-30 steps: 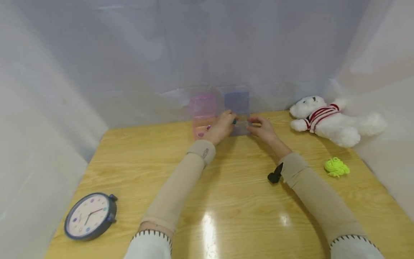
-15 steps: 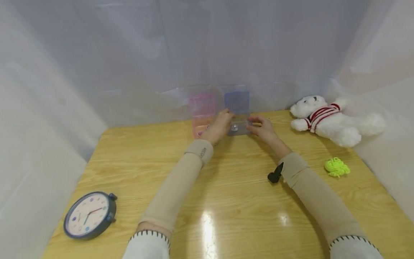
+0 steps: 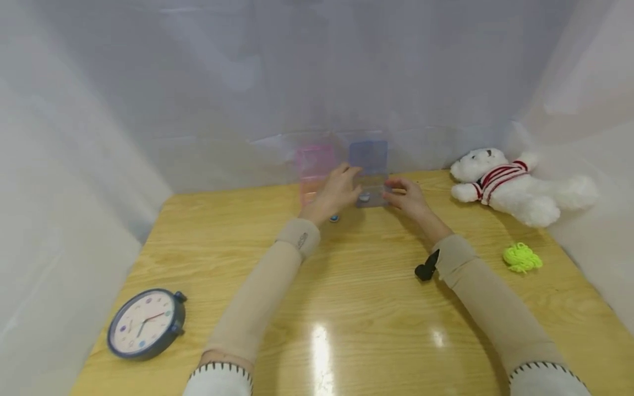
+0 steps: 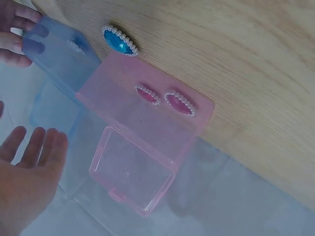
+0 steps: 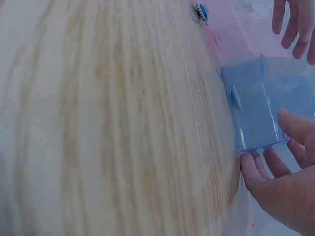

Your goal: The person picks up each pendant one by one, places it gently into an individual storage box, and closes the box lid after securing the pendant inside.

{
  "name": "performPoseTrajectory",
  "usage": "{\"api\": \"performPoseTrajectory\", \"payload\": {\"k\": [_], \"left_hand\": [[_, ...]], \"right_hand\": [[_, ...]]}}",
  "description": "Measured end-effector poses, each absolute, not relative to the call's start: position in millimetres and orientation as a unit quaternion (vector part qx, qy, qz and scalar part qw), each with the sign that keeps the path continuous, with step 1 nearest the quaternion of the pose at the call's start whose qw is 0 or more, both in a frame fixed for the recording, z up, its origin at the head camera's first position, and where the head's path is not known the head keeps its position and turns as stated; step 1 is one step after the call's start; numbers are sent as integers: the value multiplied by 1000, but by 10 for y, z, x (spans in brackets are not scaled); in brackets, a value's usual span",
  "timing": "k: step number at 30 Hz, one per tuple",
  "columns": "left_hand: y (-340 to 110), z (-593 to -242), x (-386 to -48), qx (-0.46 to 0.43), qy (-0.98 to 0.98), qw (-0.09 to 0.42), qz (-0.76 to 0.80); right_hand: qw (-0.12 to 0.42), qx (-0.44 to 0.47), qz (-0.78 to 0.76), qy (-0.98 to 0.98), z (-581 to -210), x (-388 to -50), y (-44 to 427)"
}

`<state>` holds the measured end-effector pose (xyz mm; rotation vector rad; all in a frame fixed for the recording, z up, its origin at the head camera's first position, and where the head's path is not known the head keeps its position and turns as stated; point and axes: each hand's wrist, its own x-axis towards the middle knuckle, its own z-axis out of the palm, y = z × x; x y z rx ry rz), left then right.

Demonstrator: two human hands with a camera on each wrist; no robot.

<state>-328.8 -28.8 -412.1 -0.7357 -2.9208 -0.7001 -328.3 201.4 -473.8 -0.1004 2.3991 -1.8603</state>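
Observation:
My left hand hovers over the pink plastic box, fingers spread loosely and holding nothing. At the right end of the blue plastic box, my right hand grips its side between thumb and fingers. Both boxes stand side by side with lids raised. Inside the blue one lies a gem with a beaded rim; its colour blends with the box. Two pink gems, one beside the other, lie in the pink box. A blue gem with a beaded rim rests on the table by the pink box.
A blue-rimmed clock lies at the table's near left. To the right are a white teddy bear in a striped sweater and a bundle of neon-yellow string. Pale sheeting hangs behind the table.
My left hand has let go of a blue gem, which now lies in the blue box, and has drawn back to the left with fingers opening. My right hand stays at the blue box.

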Motion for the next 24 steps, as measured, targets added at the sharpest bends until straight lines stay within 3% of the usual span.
{"api": "performPoseTrajectory", "payload": {"k": [19,24], "left_hand": [[-629,-4364,-2940,-283,-941,83,-164],[-716,-4405,-2905,-286,-947,70,-131]], "right_hand": [[66,-34,-624,778,-4723,-3279,2041],[69,-34,-617,783,-4728,-3284,2036]]}}
